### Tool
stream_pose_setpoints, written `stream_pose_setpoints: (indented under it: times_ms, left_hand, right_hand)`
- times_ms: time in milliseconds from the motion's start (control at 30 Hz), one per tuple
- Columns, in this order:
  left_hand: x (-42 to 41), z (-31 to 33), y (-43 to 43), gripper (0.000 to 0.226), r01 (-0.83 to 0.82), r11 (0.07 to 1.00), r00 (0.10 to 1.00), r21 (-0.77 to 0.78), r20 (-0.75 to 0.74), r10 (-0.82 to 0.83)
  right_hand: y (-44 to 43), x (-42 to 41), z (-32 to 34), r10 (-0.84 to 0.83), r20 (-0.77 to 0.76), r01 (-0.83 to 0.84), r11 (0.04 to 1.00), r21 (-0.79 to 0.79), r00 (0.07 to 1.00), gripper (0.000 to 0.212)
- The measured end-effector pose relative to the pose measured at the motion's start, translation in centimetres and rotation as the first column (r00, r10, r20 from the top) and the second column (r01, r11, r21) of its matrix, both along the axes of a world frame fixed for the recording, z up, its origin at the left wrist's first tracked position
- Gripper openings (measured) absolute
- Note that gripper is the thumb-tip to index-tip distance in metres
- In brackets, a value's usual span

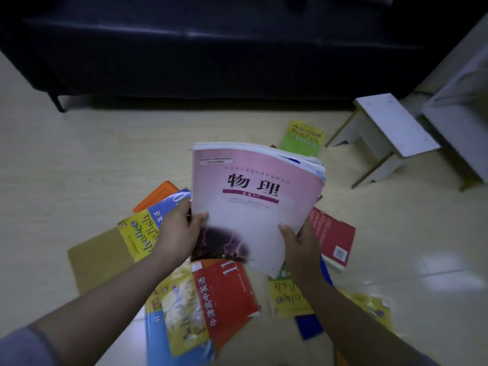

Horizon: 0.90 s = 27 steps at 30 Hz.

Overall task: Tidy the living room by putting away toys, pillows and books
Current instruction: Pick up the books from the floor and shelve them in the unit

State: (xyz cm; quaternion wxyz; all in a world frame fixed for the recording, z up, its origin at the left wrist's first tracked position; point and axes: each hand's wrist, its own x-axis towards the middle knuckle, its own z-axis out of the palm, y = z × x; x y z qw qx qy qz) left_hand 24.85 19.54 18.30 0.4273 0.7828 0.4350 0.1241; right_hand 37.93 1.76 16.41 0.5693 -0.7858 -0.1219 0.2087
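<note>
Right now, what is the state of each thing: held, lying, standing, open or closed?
pink book: closed, on top of the held stack.
left hand: grips the stack's left edge.
right hand: grips the stack's right edge.
green book: closed, flat on the floor.
red book: closed, on the floor, barcode side up.
white stool: upright on the floor.

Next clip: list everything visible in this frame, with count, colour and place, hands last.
held stack: several books, pink cover on top, centre, off the floor
green book: one, green, floor beside the stool
red book: one, red, floor right of the stack
orange book: one, orange, floor at left, partly covered
other loose books: several, yellow, red, blue, floor under the arms
cardboard sheet: one, brown, floor at left
stool: one, white, right
sofa: one, dark, far side
left hand: grips the stack's left edge
right hand: grips its lower right edge
</note>
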Motion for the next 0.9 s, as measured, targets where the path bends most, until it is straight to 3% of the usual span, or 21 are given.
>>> stream_pose_setpoints:
  times_ms: [167,267,400,500,700,900]
  left_hand:
    - [-1.2,13.3,-2.4,0.005,0.093,0.996,0.995,0.005,0.027,-0.093]
    - [-1.9,23.4,-3.4,0.001,0.157,0.988,0.987,-0.004,0.035,-0.156]
    - [-1.9,35.9,-4.6,0.015,0.255,0.967,0.964,-0.023,0.084,-0.253]
    - [-1.2,45.6,-6.7,0.007,0.313,0.950,0.943,0.009,0.119,-0.311]
    - [1.1,59.3,-13.3,0.008,0.385,0.916,0.895,0.111,0.195,-0.400]
    - [5.1,67.3,-22.8,0.009,0.472,0.869,0.828,0.150,0.264,-0.495]
  right_hand:
    - [-3.0,-1.7,13.7,-0.074,-0.015,0.074,0.997,0.020,0.997,0.018]
    - [-5.3,-2.9,24.3,-0.132,-0.021,0.132,0.991,0.036,0.991,0.026]
    - [-7.9,-3.8,36.3,-0.190,-0.017,0.191,0.980,0.058,0.982,0.028]
    - [-10.6,-4.3,45.9,-0.233,0.014,0.231,0.969,0.092,0.972,0.024]
    - [-17.8,-2.6,59.2,-0.309,0.106,0.290,0.942,0.169,0.945,0.018]
    - [-29.2,1.0,66.9,-0.322,0.169,0.288,0.936,0.201,0.931,0.015]
